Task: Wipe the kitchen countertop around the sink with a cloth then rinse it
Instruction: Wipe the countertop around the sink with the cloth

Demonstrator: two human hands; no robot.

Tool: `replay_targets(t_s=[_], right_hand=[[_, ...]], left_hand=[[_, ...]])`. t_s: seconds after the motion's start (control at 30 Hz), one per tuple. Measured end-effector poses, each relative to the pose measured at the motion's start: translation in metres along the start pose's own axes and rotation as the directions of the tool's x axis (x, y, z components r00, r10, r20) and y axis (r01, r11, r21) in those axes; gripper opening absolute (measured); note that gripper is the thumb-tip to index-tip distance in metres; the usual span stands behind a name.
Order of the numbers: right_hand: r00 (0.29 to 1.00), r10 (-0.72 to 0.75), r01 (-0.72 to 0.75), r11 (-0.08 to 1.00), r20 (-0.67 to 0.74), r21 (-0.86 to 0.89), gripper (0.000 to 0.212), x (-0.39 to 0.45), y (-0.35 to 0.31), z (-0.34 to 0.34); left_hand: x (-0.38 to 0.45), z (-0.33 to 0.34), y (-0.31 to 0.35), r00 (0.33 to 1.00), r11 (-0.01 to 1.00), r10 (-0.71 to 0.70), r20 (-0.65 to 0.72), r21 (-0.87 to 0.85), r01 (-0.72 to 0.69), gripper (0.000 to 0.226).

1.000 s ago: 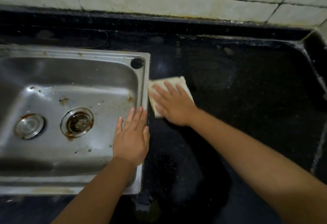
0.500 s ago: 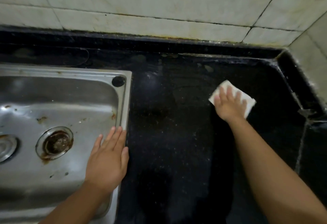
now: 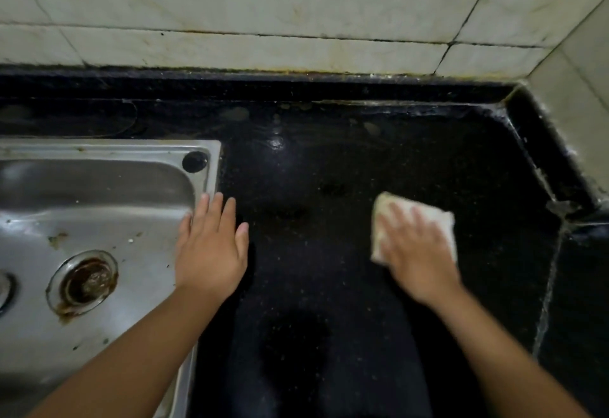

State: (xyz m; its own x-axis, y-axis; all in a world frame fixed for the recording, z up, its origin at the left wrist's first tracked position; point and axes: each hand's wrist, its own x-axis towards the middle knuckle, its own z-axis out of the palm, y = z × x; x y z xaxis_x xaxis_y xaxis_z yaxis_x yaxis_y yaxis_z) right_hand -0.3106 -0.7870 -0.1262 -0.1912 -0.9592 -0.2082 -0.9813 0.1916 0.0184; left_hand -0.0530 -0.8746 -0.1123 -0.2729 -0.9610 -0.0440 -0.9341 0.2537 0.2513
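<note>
A folded pale cloth (image 3: pixel 438 216) lies flat on the black countertop (image 3: pixel 313 219) to the right of the sink. My right hand (image 3: pixel 417 252) presses down on it with spread, straight fingers and is motion-blurred; it covers most of the cloth. My left hand (image 3: pixel 212 246) rests flat with straight fingers on the right rim of the steel sink (image 3: pixel 99 186), fingertips reaching onto the counter edge. The sink basin shows a rusty drain (image 3: pixel 85 280) and brown stains.
A stained white tiled wall (image 3: pixel 296 15) runs along the back and turns at the right corner. A raised black lip (image 3: pixel 543 160) borders the counter at back and right. A second drain fitting (image 3: pixel 3 289) shows at the left edge.
My right hand has slid the cloth from beside the sink rim out to the right, then back toward me. My left hand has stayed on the sink rim. The view shifted right.
</note>
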Motion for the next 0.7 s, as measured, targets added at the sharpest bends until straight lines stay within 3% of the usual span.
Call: replay_targets(t_s=[0.07, 0.13, 0.27, 0.37, 0.43, 0.5, 0.6, 0.7], right_hand=[[0.962, 0.264, -0.271, 0.954, 0.068, 0.126, 0.056, 0.035, 0.025, -0.012], [0.926, 0.348, -0.372, 0.905, 0.146, 0.207, 0.051, 0.07, 0.009, -0.022], [0.997, 0.05, -0.063, 0.974, 0.067, 0.219, 0.052, 0.084, -0.082, -0.02], [0.967, -0.251, 0.253, 0.956, -0.031, 0.146, 0.049, 0.033, -0.124, -0.002], [0.931, -0.36, 0.366, 0.924, -0.064, 0.109, 0.048, -0.013, -0.113, 0.01], [0.923, -0.383, 0.385, 0.919, -0.037, 0.085, 0.045, -0.042, -0.07, 0.021], [0.984, -0.176, 0.176, 0.984, -0.02, 0.005, 0.046, -0.039, 0.013, 0.016], [0.991, 0.125, -0.128, 0.991, 0.054, 0.037, 0.048, 0.006, 0.068, -0.011]], left_hand=[[-0.004, 0.007, -0.005, 0.999, 1.0, -0.025, 0.029, 0.012, 0.025, 0.058], [-0.011, 0.013, -0.012, 0.998, 0.999, -0.037, 0.044, -0.004, 0.037, 0.065], [-0.017, 0.019, -0.017, 0.999, 0.999, -0.006, 0.046, -0.04, 0.008, 0.086], [-0.016, 0.016, -0.014, 0.997, 0.999, -0.013, 0.079, -0.031, 0.016, 0.074], [-0.016, 0.014, -0.014, 0.993, 0.999, -0.038, 0.115, -0.023, 0.041, 0.063], [-0.015, 0.011, -0.012, 0.989, 0.998, -0.06, 0.133, 0.016, 0.058, 0.064], [-0.002, 0.005, -0.002, 0.993, 0.998, 0.001, 0.115, 0.059, -0.007, 0.072], [0.024, 0.006, 0.019, 0.989, 0.997, 0.055, 0.135, 0.054, -0.063, 0.061]])
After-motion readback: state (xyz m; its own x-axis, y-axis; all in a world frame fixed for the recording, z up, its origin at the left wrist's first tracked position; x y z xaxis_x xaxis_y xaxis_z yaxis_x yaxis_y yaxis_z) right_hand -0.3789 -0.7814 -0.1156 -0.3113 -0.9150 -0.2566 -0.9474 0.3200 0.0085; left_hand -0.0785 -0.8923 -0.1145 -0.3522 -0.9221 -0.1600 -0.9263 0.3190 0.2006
